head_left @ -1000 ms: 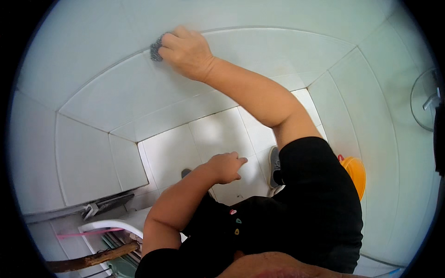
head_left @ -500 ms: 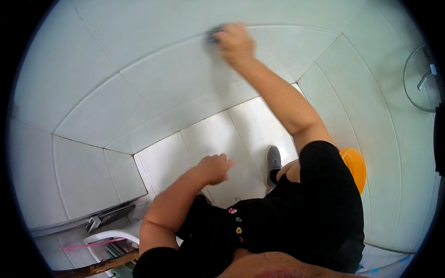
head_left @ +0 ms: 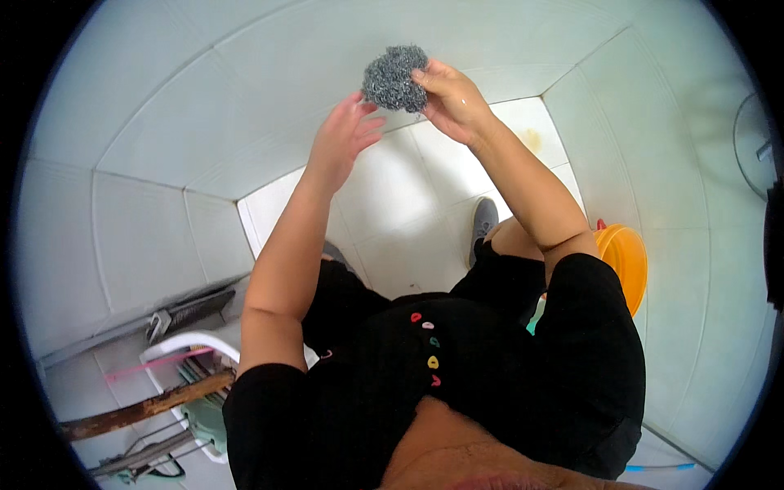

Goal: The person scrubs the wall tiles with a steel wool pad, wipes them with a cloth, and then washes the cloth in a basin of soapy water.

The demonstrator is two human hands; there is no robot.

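Note:
A grey wire scouring pad (head_left: 394,77) is raised in front of the white tiled wall (head_left: 286,90). My right hand (head_left: 453,106) grips it from the right, thumb over its near side. My left hand (head_left: 343,139) reaches up to its lower left with fingers spread; the fingertips are at the pad's edge, and I cannot tell whether they touch it.
An orange bucket (head_left: 622,269) stands by my right side. A metal and glass fixture (head_left: 755,147) is on the right wall. At lower left are a white plastic item (head_left: 175,347), a wooden stick (head_left: 139,408) and a green container (head_left: 204,420). My feet are on white floor tiles (head_left: 384,204).
My right hand has drawn the pad off the upper wall joint to in front of me. My left hand has risen from low over the floor to beside the pad, its fingers spreading.

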